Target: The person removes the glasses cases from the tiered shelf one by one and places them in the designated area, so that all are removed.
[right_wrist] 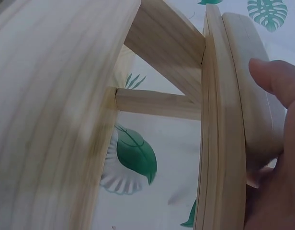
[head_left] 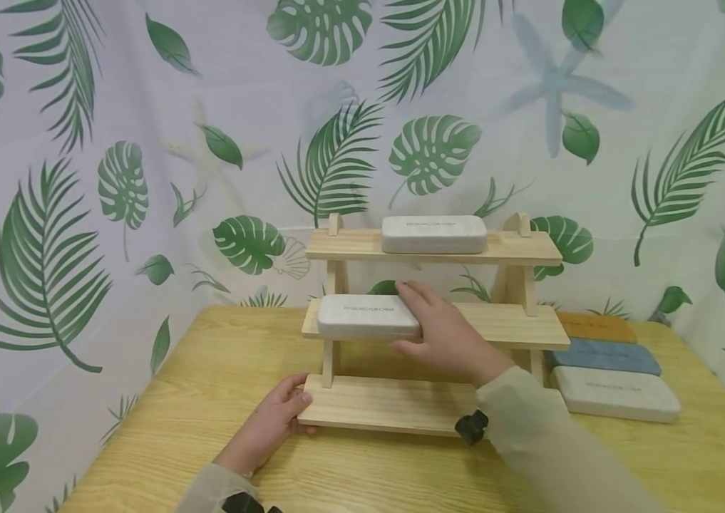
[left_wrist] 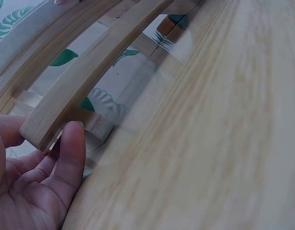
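A three-tier wooden display stand (head_left: 394,406) stands on the table. On its middle tier, toward the left, lies a white glasses case (head_left: 362,318) with small lettering on the lid. My right hand (head_left: 445,331) holds this case by its right end, thumb (right_wrist: 265,76) on the front face and fingers over the top and back. Another white glasses case (head_left: 434,235) sits on the top tier, right of its middle. Down at the bottom tier, my left hand (head_left: 275,420) pinches the left end of the board, thumb on one side and fingers round the other.
Right of the stand, an orange case (head_left: 596,327), a blue case (head_left: 609,356) and a white case (head_left: 619,395) lie one before another on the table (head_left: 208,356). Behind rises a leaf-print cloth (head_left: 497,64). Wooden uprights (head_left: 529,288) join the tiers.
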Demonstrator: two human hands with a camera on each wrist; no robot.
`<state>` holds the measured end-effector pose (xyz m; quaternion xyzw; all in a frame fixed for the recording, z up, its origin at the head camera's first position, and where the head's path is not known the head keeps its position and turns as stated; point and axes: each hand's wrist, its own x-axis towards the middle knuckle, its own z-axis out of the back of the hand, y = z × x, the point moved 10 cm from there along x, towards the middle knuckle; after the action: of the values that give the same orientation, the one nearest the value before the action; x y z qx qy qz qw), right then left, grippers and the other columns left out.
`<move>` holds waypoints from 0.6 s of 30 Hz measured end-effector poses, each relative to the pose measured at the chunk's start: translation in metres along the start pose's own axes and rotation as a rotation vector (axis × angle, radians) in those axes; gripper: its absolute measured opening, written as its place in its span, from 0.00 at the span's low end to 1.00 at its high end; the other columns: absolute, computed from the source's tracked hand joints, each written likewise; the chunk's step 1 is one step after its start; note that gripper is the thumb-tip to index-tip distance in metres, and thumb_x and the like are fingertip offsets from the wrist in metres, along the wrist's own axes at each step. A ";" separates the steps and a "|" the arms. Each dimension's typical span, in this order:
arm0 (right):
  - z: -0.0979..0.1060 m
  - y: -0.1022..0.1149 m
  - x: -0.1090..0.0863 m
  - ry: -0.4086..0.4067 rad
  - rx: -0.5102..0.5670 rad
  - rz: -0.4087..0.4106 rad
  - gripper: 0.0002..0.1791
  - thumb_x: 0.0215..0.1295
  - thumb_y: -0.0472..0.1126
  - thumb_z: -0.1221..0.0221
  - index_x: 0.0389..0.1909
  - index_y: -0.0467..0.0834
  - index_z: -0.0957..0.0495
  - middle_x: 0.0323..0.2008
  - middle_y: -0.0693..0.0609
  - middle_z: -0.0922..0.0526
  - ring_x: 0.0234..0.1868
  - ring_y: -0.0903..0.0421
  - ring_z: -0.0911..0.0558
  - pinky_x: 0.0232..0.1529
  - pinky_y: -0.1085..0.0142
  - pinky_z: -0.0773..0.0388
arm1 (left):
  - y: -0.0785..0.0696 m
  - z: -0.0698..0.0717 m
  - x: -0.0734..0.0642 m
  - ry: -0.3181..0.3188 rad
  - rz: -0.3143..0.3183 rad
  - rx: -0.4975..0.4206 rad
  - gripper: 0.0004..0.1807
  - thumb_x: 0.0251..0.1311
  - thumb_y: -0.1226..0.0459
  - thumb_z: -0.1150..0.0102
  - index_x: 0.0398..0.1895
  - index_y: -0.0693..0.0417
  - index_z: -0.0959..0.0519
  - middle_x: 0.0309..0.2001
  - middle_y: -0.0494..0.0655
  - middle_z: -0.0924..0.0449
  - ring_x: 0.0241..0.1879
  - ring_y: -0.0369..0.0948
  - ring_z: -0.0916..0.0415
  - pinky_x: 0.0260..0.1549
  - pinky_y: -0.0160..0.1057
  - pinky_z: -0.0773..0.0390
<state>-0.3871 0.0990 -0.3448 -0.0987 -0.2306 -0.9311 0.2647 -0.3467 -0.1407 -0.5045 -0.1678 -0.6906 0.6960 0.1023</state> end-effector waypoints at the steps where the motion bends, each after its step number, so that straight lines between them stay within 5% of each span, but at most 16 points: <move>1: 0.000 0.001 0.001 0.000 0.003 0.000 0.55 0.60 0.57 0.30 0.81 0.48 0.49 0.77 0.43 0.45 0.72 0.38 0.38 0.68 0.40 0.38 | 0.000 0.000 0.000 0.001 0.000 -0.001 0.35 0.79 0.56 0.52 0.79 0.63 0.51 0.58 0.63 0.30 0.51 0.49 0.22 0.45 0.48 0.17; 6: -0.002 0.007 0.004 -0.007 0.006 -0.005 0.54 0.59 0.58 0.29 0.80 0.47 0.47 0.75 0.44 0.40 0.70 0.39 0.34 0.67 0.42 0.35 | 0.000 0.000 -0.001 0.004 -0.001 0.002 0.36 0.79 0.56 0.52 0.79 0.63 0.52 0.58 0.63 0.30 0.51 0.49 0.23 0.45 0.48 0.17; 13: -0.004 0.006 0.009 -0.057 -0.089 -0.037 0.61 0.48 0.75 0.32 0.77 0.45 0.39 0.69 0.42 0.31 0.65 0.40 0.28 0.63 0.45 0.29 | -0.002 0.001 -0.001 0.000 -0.008 -0.008 0.36 0.79 0.55 0.52 0.78 0.63 0.51 0.59 0.63 0.30 0.52 0.49 0.23 0.45 0.48 0.17; 18: -0.003 0.006 0.007 -0.099 -0.124 -0.033 0.53 0.56 0.70 0.33 0.75 0.44 0.36 0.64 0.41 0.27 0.60 0.41 0.24 0.60 0.46 0.26 | 0.000 0.001 0.000 0.005 -0.002 -0.006 0.35 0.79 0.54 0.51 0.78 0.62 0.50 0.60 0.63 0.30 0.53 0.50 0.23 0.46 0.48 0.18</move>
<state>-0.3896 0.0899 -0.3432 -0.1569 -0.1868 -0.9419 0.2310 -0.3470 -0.1411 -0.5044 -0.1692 -0.6925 0.6935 0.1042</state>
